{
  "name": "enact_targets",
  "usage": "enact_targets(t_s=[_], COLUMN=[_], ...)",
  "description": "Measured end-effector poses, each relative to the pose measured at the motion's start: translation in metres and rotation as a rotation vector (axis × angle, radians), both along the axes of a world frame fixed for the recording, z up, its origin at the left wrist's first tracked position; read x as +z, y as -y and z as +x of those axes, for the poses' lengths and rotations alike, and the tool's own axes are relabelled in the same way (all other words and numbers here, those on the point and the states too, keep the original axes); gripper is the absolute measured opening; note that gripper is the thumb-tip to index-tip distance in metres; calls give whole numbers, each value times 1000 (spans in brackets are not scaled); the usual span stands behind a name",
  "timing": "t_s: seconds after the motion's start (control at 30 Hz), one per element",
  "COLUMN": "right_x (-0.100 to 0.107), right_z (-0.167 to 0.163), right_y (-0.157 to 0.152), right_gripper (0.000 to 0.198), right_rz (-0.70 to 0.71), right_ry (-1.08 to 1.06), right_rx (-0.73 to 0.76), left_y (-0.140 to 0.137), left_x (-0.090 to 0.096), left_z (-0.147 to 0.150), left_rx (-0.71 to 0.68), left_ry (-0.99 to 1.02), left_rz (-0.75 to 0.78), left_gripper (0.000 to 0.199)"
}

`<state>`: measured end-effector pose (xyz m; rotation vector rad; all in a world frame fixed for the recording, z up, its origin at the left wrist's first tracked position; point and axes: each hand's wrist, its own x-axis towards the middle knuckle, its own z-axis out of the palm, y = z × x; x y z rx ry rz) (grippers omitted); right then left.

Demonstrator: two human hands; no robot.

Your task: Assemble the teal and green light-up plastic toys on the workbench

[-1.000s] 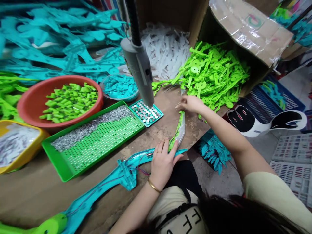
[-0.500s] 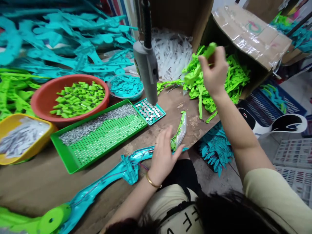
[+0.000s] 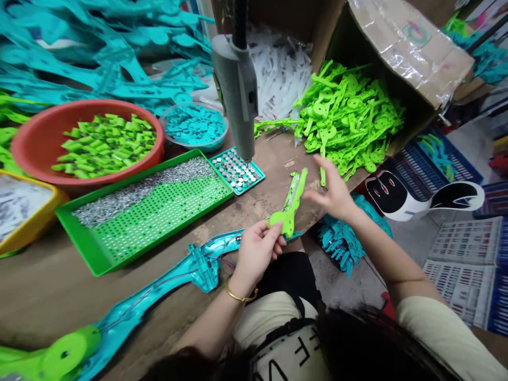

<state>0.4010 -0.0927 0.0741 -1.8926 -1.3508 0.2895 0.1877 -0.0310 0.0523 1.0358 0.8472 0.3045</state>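
My left hand pinches the rounded end of a lime-green plastic part, which points up and away over the table edge. My right hand is just to the right of that part, fingers spread, holding nothing. Behind the green part lies a second green piece with a clear strip, partly covered by it. A long turquoise plastic shell with thin wires along it runs from beneath my left hand toward the lower left. At its far end sits a green round-ended piece.
A grey electric screwdriver hangs above a small turquoise tray of silver discs. Nearby are a green tray of screws, a red bowl of green pieces, and a green parts pile spilling from a cardboard box.
My right hand has come down from the green pile toward my left hand and opened. The green part it carried is now in my left hand, which has closed on it.
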Motion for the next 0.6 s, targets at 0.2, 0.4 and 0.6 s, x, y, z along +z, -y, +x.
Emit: enact_targets(t_s=[0.2, 0.4, 0.6], right_x=[-11, -12, -11], right_z=[-46, -47, -32], right_y=[16, 3, -5], right_gripper=[69, 59, 60], right_rz=[-193, -102, -156], right_ry=[116, 60, 195], right_rx=[595, 659, 574], left_y=[-3, -6, -20], left_x=[0, 2, -9], left_z=[-3, -11, -42], left_rx=[37, 19, -65], left_ry=[7, 36, -243], left_rz=[-19, 29, 1149], left_gripper=[36, 38, 32])
